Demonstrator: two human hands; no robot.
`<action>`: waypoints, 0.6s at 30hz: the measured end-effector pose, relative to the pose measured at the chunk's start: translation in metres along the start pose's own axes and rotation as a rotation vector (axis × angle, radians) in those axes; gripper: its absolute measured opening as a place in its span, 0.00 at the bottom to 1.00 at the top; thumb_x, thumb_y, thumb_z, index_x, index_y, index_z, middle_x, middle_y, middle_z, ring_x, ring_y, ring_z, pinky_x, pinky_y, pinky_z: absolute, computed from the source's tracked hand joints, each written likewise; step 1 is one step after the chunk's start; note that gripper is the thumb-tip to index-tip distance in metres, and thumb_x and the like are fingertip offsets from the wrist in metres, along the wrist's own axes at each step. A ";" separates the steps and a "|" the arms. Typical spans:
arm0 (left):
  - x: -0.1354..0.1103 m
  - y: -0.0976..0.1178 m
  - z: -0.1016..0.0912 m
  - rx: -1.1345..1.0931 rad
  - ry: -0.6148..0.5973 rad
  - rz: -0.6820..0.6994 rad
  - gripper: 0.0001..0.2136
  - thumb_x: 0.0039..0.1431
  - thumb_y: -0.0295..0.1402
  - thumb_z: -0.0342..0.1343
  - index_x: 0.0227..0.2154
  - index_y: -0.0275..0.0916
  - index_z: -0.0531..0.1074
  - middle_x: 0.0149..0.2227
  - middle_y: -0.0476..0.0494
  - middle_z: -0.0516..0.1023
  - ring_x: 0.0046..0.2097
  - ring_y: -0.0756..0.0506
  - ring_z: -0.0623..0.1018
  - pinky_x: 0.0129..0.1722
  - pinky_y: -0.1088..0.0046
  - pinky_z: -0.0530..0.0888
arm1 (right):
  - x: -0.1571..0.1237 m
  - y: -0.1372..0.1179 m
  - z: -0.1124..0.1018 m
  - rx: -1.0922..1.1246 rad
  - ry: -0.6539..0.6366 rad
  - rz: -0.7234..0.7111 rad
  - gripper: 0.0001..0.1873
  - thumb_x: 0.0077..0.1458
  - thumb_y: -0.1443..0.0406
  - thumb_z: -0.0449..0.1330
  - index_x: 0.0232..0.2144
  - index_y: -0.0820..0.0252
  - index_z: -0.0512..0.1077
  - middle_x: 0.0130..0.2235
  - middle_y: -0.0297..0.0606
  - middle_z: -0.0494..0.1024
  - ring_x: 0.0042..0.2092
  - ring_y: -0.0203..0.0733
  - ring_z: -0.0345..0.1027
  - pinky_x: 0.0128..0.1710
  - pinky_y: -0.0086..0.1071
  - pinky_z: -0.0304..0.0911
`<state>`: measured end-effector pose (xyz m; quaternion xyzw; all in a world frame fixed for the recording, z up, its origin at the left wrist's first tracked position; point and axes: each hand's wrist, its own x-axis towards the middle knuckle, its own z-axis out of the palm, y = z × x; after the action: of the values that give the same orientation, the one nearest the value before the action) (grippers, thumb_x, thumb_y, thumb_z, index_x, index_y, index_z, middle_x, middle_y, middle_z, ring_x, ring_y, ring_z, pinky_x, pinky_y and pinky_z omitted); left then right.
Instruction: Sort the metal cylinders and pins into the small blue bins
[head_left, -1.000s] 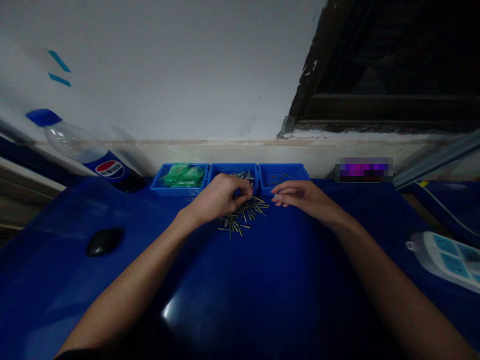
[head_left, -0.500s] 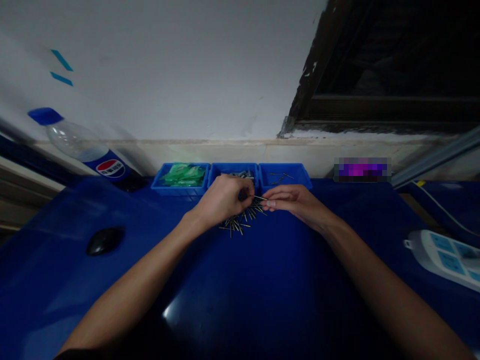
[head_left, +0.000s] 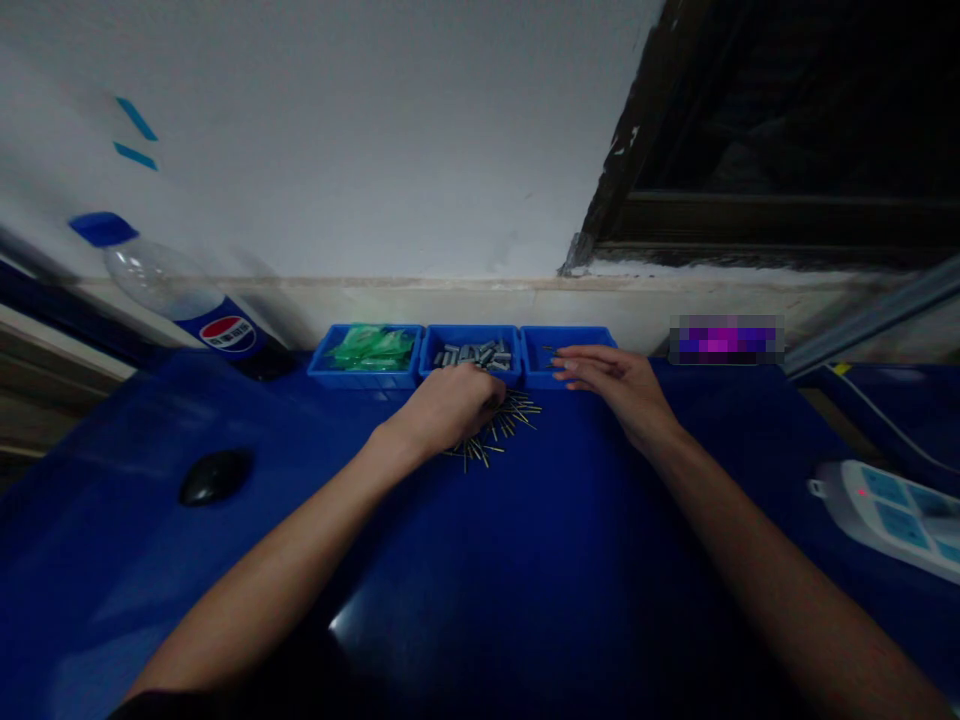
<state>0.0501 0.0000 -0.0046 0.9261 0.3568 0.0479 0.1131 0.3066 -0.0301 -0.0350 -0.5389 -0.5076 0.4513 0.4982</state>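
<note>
A heap of thin, dark and brass-coloured metal pins lies on the blue table. Over its left part is my left hand, fingers curled closed; whatever they hold is hidden. My right hand reaches to the front of the right blue bin, thumb and fingers apart, with no pin clearly visible between them. A few dark pins show by the fingertips inside that bin. Behind my left hand, the middle blue bin holds several grey metal cylinders.
The left blue bin contains green plastic packets. A cola bottle leans at the back left, with a black mouse nearer. On the right lies a white power strip. A wall runs behind the bins.
My right hand has moved right and away from my left hand, to the right bin; the pin seen at its fingertips no longer shows. My left hand has lowered slightly onto the heap.
</note>
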 end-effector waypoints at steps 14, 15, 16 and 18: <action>0.002 0.006 0.013 0.080 -0.110 -0.037 0.09 0.62 0.20 0.53 0.39 0.36 0.77 0.36 0.38 0.81 0.34 0.43 0.79 0.33 0.69 0.70 | 0.000 -0.003 -0.002 0.010 -0.013 0.023 0.11 0.53 0.56 0.72 0.38 0.52 0.82 0.44 0.42 0.87 0.41 0.49 0.82 0.45 0.46 0.75; 0.002 0.006 0.013 0.073 -0.110 -0.038 0.10 0.62 0.20 0.53 0.39 0.36 0.77 0.36 0.38 0.81 0.34 0.43 0.79 0.32 0.69 0.69 | 0.000 -0.003 -0.002 0.007 -0.015 0.022 0.11 0.53 0.56 0.72 0.38 0.52 0.82 0.44 0.42 0.87 0.41 0.48 0.82 0.44 0.46 0.75; 0.003 0.006 0.013 0.066 -0.108 -0.036 0.10 0.62 0.20 0.53 0.39 0.36 0.77 0.36 0.38 0.81 0.34 0.43 0.79 0.31 0.69 0.68 | 0.000 -0.003 -0.002 0.001 -0.017 0.021 0.11 0.52 0.56 0.72 0.38 0.52 0.82 0.44 0.41 0.87 0.41 0.48 0.81 0.44 0.46 0.75; 0.003 0.006 0.014 0.055 -0.099 -0.021 0.10 0.63 0.19 0.52 0.39 0.36 0.77 0.35 0.38 0.81 0.34 0.43 0.79 0.30 0.69 0.66 | -0.001 -0.003 -0.001 -0.006 -0.027 0.017 0.11 0.52 0.56 0.72 0.37 0.51 0.83 0.43 0.40 0.87 0.41 0.48 0.81 0.43 0.45 0.74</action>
<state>0.0580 -0.0049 -0.0166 0.9262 0.3619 -0.0089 0.1055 0.3075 -0.0308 -0.0317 -0.5383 -0.5111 0.4615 0.4859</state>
